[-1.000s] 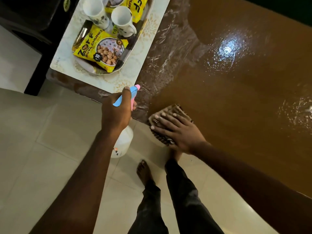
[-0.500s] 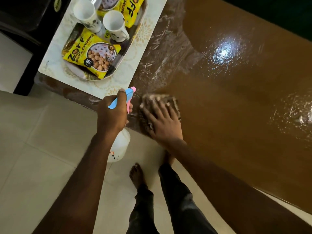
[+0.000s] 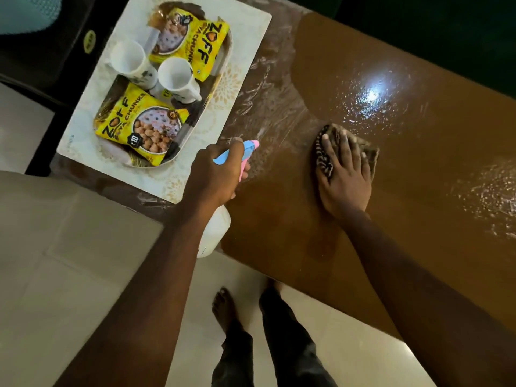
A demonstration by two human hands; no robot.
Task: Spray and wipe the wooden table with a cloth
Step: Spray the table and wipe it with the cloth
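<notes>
Spray bottle (image 3: 216, 233): body mostly hidden beneath left hand (image 3: 215, 174). Cloth (image 3: 323, 160): largely covered under right hand (image 3: 344, 177).

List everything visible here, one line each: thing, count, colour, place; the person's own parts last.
table: one, brown, glossy, right side.
cloth: one, brown patterned, on the table.
spray bottle: one, white with blue-pink head, at table's near edge.
snack packets: two, yellow, on the tray.
mugs: two, white, on the tray.
tray: one, dark-rimmed, on the placemat.
placemat: one, cream, table's left end.
floor: one, pale tiles, lower left.
left hand: one, grips the spray bottle.
right hand: one, flat on the cloth.
</notes>
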